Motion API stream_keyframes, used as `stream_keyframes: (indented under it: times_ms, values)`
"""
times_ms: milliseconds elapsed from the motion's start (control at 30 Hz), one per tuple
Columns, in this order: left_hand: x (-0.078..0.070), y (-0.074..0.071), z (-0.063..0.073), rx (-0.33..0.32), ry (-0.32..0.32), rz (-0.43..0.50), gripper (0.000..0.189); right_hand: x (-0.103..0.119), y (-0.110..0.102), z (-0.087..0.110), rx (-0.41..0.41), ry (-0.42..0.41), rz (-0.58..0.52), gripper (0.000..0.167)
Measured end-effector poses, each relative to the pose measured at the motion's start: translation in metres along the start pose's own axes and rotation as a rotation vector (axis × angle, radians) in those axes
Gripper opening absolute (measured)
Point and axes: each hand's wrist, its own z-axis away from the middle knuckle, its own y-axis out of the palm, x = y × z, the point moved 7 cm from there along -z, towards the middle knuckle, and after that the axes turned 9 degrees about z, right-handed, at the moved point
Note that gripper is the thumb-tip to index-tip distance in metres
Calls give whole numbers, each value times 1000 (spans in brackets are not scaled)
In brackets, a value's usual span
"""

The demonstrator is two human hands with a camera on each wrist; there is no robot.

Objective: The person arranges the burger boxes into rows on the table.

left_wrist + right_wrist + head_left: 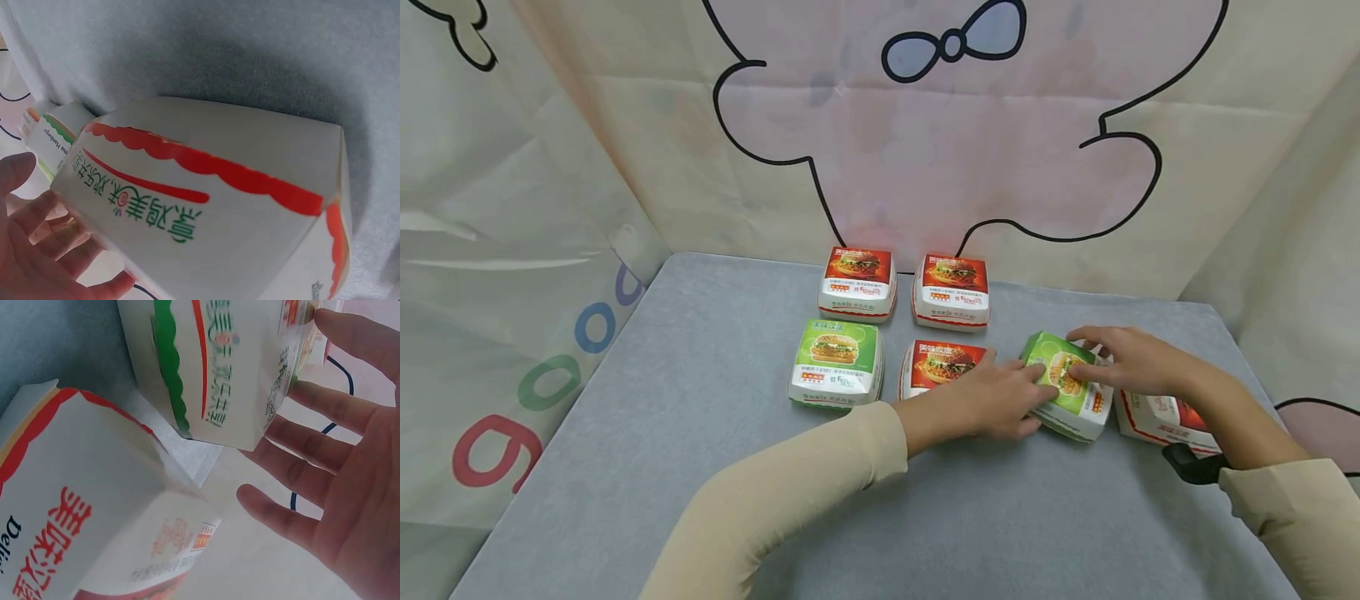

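A green-topped burger box (1067, 387) sits turned at an angle between both hands. My right hand (1138, 362) holds it from the right, thumb on the lid and fingers at the far edge. Fingertips of my left hand (992, 400) touch its left side, the fingers fairly straight and spread. That hand lies over part of a red-topped burger box (936, 367), whose white side with a red scalloped band (187, 181) fills the left wrist view. Right of the green box, under my right forearm, stands another red-topped box (1157, 417), partly hidden.
Two red-topped boxes (859, 283) (952, 292) stand at the table's back edge. Another green-topped box (837, 362) is left of centre. Grey cloth (700, 375) covers the table, and printed fabric (925, 150) hangs behind it.
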Motion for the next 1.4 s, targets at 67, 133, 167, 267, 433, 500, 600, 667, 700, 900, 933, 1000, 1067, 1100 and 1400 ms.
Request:
stream_keyframes:
  times_ms: [67, 133, 167, 267, 433, 500, 600, 667, 700, 900, 933, 1000, 1067, 1100, 1400]
  values:
    - [0, 0, 0, -8, 3, 3, 53, -1, 0, 0, 3, 11, 3, 60]
    - [1, 0, -1, -12, 8, 8, 52, -1, 0, 0, 2, 17, 1, 61]
    - [1, 0, -1, -13, 10, 11, 52, -1, 0, -1, 2, 16, -2, 61]
    - [2, 0, -2, -12, 14, 25, 51, 2, -2, -1, -2, -5, -20, 61]
    - [4, -1, -2, -11, 10, 45, 51, 8, -3, -1, 3, -58, -49, 59]
    - [5, -1, -3, -9, 6, 48, 52, 9, -2, -1, 15, -64, -58, 59]
    - [6, 0, -3, -3, -2, 53, 54, 11, -2, 0, 24, -68, -61, 57]
    - [7, 0, -4, -1, -6, 57, 54, 10, -1, 0, 28, -63, -59, 57]
    - [8, 0, -4, -2, -7, 60, 54, 10, -1, 0, 28, -61, -57, 58]
    - [9, -2, -3, -12, -10, 61, 52, 6, 0, -1, 49, -28, -46, 59]
    - [9, -2, -3, -17, -11, 58, 51, 6, 0, -1, 51, -22, -46, 59]
    - [9, -3, -3, -26, -11, 54, 51, 5, 0, -1, 53, -13, -46, 59]
    - [9, -4, -2, -32, -13, 48, 52, 4, 1, -1, 53, -6, -44, 59]
    - [8, -4, -2, -31, -14, 42, 53, 4, 1, -1, 52, -2, -41, 60]
    - [9, -4, 1, -18, -18, 12, 53, 2, 3, 2, 54, 43, -36, 63]
